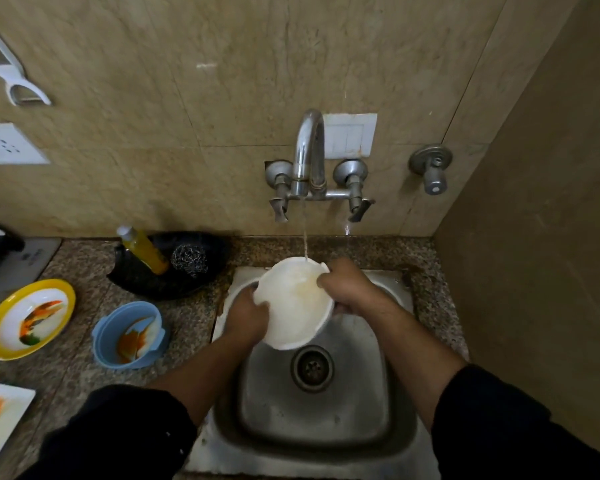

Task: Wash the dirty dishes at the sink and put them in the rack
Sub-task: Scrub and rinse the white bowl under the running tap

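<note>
On my feed the counter (194,317) is speckled brown granite running along the tiled wall. A stainless steel sink (361,410) is set into it at the right. Items I read directly on the counter, left of the sink:

1. Black tray (160,285) against the wall, holding a yellow bottle (142,249) and a steel scourer (189,260).
2. Blue bowl (101,344), near the sink edge, orange residue inside.
3. Yellow-rimmed plate (65,296), left of the bowl, smeared orange and green.
4. Square white plate (11,410), nearest corner, orange stain, partly out of view.
5. Flat grey slab (25,261), far left; I cannot identify it.
</note>
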